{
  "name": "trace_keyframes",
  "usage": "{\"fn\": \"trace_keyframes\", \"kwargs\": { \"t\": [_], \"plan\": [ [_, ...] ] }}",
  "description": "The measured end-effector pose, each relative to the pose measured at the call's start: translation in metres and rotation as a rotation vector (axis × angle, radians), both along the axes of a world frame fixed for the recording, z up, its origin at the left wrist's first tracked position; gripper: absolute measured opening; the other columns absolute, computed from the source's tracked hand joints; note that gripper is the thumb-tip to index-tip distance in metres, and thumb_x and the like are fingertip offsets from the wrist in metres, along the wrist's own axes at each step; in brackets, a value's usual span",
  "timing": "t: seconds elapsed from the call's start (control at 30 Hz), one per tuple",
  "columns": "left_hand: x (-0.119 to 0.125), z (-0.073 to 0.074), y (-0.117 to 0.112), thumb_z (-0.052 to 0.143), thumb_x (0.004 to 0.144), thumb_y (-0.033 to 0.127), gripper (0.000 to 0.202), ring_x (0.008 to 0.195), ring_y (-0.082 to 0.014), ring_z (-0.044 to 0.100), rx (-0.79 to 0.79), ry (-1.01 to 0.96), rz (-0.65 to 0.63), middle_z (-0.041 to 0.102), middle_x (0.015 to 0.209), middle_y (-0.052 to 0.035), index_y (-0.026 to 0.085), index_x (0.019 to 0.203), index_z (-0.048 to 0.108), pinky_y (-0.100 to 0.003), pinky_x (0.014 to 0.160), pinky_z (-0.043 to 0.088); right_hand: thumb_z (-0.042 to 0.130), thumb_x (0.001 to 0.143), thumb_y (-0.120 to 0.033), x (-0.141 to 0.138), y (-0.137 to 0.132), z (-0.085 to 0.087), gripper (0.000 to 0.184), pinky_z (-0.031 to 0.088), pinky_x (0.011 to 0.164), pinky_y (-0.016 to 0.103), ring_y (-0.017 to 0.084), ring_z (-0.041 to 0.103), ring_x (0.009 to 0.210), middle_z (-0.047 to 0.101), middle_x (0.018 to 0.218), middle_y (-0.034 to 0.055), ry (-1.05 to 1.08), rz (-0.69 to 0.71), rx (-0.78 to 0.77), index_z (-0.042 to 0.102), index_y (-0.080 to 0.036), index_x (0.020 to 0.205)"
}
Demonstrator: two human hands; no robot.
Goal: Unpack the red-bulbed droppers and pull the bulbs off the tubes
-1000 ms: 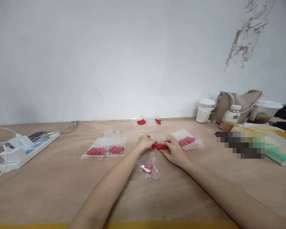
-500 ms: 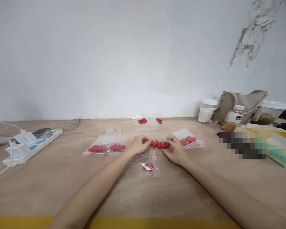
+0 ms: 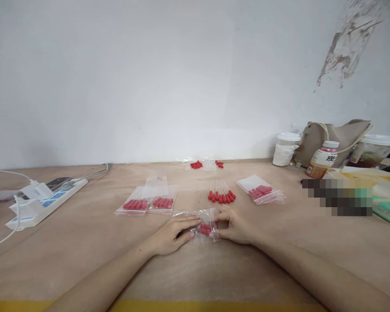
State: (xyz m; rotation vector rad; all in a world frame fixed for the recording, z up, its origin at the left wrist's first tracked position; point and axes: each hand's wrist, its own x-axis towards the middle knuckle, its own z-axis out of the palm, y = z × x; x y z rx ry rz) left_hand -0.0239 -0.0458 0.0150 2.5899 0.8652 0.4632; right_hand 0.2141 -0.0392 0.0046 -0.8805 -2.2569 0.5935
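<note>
A small clear zip bag with a few red-bulbed droppers inside lies on the wooden table in front of me. My left hand rests on the bag's left end, fingers lying flat over the plastic. My right hand pinches the bag's right edge between thumb and fingers. Just beyond the bag, a loose row of several clear droppers with red bulbs lies fanned on the table, untouched.
Filled bags of droppers lie at left and right. More red droppers sit by the wall. A power strip with plugs is far left. Cups, a bottle, a bag and boxes crowd the right.
Both hands left the loose row of droppers and came back toward me onto the small bag. The row now lies alone on the table.
</note>
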Motion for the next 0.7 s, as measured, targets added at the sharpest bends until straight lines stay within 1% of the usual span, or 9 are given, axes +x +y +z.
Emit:
{"fn": "trace_keyframes", "kwargs": {
  "t": [0.07,0.17,0.27,0.37,0.47,0.57,0.63,0.7],
  "plan": [
    [0.002,0.000,0.001,0.039,0.087,0.026,0.041,0.123,-0.0163,0.036,-0.002,0.036,0.008,0.043,0.132,-0.0003,0.029,0.128,0.038,-0.038,0.105,0.023,0.067,0.065,-0.039,-0.005,-0.002,0.002,0.022,0.040,0.067,0.024,0.014,0.053,0.074,0.061,0.078,0.0012,-0.014,-0.025,-0.008,0.066,-0.021,0.076],
    [0.001,0.001,0.000,0.038,0.088,0.027,0.041,0.126,-0.0170,0.031,0.000,0.072,0.027,0.038,0.136,0.0001,0.030,0.130,0.036,-0.040,0.107,0.019,0.070,0.060,-0.033,-0.013,-0.003,0.002,0.020,0.038,0.058,0.022,0.012,0.052,0.064,0.060,0.073,0.0000,-0.045,-0.083,-0.059,0.064,-0.018,0.073],
    [0.001,0.002,-0.002,0.039,0.088,0.028,0.042,0.126,-0.0175,0.030,0.004,0.061,0.033,0.038,0.136,-0.0003,0.029,0.129,0.037,-0.039,0.106,0.021,0.065,0.062,-0.025,-0.018,-0.001,-0.001,0.012,0.035,0.050,0.019,0.009,0.048,0.055,0.058,0.064,-0.0017,-0.060,-0.129,-0.111,0.059,-0.017,0.068],
    [0.001,0.003,-0.004,0.039,0.087,0.029,0.042,0.126,-0.0181,0.031,0.009,0.062,0.047,0.037,0.136,-0.0004,0.030,0.129,0.037,-0.039,0.105,0.023,0.060,0.062,-0.019,-0.013,0.001,0.000,0.007,0.033,0.048,0.018,0.008,0.047,0.052,0.055,0.058,-0.0028,-0.071,-0.154,-0.124,0.055,-0.017,0.066],
    [0.002,0.004,-0.004,0.039,0.088,0.031,0.042,0.127,-0.0182,0.029,0.007,0.073,0.053,0.034,0.137,-0.0007,0.030,0.130,0.035,-0.039,0.105,0.023,0.059,0.062,-0.020,-0.004,0.001,0.005,0.011,0.033,0.048,0.019,0.009,0.048,0.054,0.055,0.060,-0.0029,-0.085,-0.135,-0.122,0.054,-0.017,0.071],
    [0.002,0.004,-0.004,0.039,0.088,0.032,0.042,0.127,-0.0182,0.029,-0.005,0.070,0.054,0.034,0.137,-0.0002,0.031,0.130,0.036,-0.039,0.106,0.022,0.062,0.060,-0.022,0.001,0.002,0.008,0.014,0.034,0.049,0.018,0.009,0.047,0.056,0.055,0.063,-0.0029,-0.124,-0.085,-0.174,0.054,-0.017,0.071],
    [0.001,0.004,-0.004,0.040,0.087,0.031,0.042,0.127,-0.0183,0.029,-0.007,0.066,0.055,0.035,0.137,0.0002,0.031,0.129,0.036,-0.040,0.106,0.021,0.063,0.059,-0.021,0.002,0.003,0.008,0.013,0.034,0.049,0.018,0.009,0.047,0.057,0.055,0.064,-0.0030,-0.134,-0.061,-0.219,0.054,-0.017,0.067],
    [0.001,0.004,-0.004,0.040,0.087,0.031,0.042,0.127,-0.0184,0.029,-0.005,0.062,0.056,0.035,0.137,0.0002,0.031,0.129,0.036,-0.040,0.106,0.021,0.060,0.059,-0.019,0.002,0.005,0.005,0.011,0.033,0.048,0.018,0.008,0.047,0.055,0.054,0.062,-0.0035,-0.107,-0.067,-0.240,0.053,-0.016,0.066]
  ]
}}
